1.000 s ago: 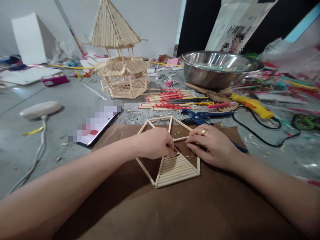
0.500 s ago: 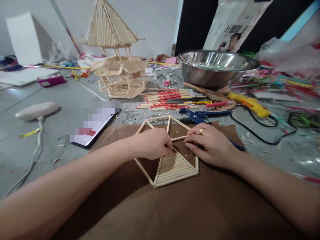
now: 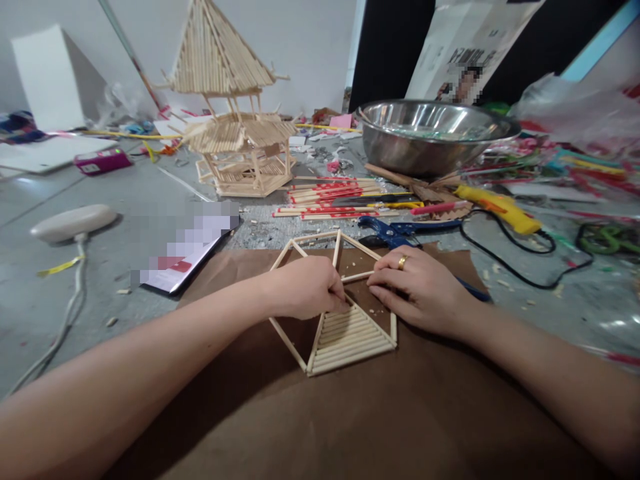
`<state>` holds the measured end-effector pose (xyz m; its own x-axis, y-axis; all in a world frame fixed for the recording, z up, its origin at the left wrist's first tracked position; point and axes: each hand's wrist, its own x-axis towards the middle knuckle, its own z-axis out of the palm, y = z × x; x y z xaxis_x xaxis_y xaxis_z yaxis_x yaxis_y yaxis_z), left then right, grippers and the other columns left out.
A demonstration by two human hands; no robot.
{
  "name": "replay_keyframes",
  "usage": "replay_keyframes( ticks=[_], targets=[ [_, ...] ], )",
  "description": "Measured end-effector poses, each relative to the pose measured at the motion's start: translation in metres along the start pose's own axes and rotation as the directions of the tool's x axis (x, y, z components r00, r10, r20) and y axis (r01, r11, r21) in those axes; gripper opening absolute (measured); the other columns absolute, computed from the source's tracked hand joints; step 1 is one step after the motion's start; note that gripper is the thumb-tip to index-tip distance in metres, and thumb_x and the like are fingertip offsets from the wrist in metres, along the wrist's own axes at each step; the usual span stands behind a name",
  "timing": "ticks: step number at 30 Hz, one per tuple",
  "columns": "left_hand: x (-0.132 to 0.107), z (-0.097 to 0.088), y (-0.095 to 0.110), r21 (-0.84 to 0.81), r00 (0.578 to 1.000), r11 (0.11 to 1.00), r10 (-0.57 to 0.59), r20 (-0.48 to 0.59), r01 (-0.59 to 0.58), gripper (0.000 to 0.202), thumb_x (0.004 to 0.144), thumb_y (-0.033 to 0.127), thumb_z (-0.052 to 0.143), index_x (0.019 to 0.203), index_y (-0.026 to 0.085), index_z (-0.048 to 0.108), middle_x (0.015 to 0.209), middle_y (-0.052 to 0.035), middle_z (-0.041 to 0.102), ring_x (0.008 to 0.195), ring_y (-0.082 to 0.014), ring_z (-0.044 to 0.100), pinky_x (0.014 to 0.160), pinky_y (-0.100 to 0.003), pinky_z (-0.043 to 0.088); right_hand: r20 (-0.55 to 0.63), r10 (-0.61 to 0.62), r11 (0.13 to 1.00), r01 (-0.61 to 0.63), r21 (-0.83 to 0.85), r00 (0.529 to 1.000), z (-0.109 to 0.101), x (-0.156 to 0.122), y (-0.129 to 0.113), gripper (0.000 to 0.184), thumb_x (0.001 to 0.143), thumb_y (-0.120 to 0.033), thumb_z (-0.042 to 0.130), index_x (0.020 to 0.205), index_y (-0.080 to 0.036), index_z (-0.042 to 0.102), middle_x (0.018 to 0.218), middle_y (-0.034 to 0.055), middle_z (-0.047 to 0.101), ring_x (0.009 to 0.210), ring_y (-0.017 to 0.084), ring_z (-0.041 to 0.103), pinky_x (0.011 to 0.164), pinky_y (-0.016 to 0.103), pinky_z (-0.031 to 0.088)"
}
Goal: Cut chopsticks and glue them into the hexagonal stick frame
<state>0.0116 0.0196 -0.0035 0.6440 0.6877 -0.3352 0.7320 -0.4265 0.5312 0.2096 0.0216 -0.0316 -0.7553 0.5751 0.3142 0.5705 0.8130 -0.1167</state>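
The frame [image 3: 353, 340] at centre is matt, pale wood; the sheet [image 3: 310, 427] beneath looks dull and papery. Upper right, the bowl [image 3: 425, 152] is glossy metal.

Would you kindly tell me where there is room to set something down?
The brown paper in front of the stick frame, between left arm and right arm, is bare. So is the floor between white device and phone, bar scraps. Behind the frame is crowded: blue tool, red-marked sticks, bowl.

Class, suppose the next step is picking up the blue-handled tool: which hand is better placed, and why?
Probably the right hand: it lies just beside the blue-handled tool, at the stick frame's edge. The left hand is farther off, fingers bent at the slatted section's narrow end.
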Motion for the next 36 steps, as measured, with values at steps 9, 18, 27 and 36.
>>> replay_keyframes(
  ticks=[9,18,27,36],
  targets=[
    [-0.0002,0.001,-0.0021,-0.009,1.0,1.0,0.01,-0.012,-0.01,0.025,0.071,0.033,0.049,0.077,0.017,0.067,0.066,0.0008,0.064,0.057,-0.0082,0.048,0.054,-0.018,0.032,0.004,-0.002,1.0,0.002,-0.002,1.0,-0.0002,0.0004,0.0005,0.018,0.076,-0.023,0.045,0.076,-0.017,0.061,0.077,0.0065,0.058,0.076,0.016,0.048,0.071,0.032,0.038],
    [-0.0017,0.0027,-0.0033,-0.035,1.0,0.999,0.002,-0.017,-0.002,0.025,0.071,0.034,0.048,0.077,0.018,0.067,0.067,0.0015,0.064,0.058,-0.0083,0.05,0.055,-0.018,0.033,0.005,-0.006,1.0,0.006,0.002,1.0,0.0005,-0.0005,0.0009,0.018,0.076,-0.023,0.045,0.076,-0.017,0.061,0.077,0.0066,0.058,0.076,0.016,0.048,0.071,0.032,0.038],
    [-0.0054,-0.0034,-0.0038,-0.055,0.997,0.998,0.045,0.063,-0.042,0.025,0.072,0.029,0.045,0.075,0.015,0.065,0.065,0.0017,0.061,0.058,-0.0071,0.047,0.056,-0.017,0.033,0.029,0.006,1.0,-0.006,0.0,1.0,0.0,-0.0004,0.0011,0.019,0.077,-0.023,0.044,0.075,-0.017,0.061,0.077,0.0064,0.058,0.076,0.016,0.048,0.071,0.032,0.038],
    [-0.0043,-0.0015,-0.0049,-0.058,0.997,0.998,0.032,0.072,-0.028,0.025,0.072,0.029,0.044,0.071,0.014,0.064,0.063,0.002,0.059,0.056,-0.007,0.045,0.054,-0.017,0.032,0.027,0.005,1.0,-0.005,0.006,1.0,0.0003,-0.0005,0.0017,0.018,0.077,-0.023,0.045,0.076,-0.016,0.061,0.078,0.0065,0.058,0.077,0.016,0.048,0.071,0.032,0.038]
  ],
)
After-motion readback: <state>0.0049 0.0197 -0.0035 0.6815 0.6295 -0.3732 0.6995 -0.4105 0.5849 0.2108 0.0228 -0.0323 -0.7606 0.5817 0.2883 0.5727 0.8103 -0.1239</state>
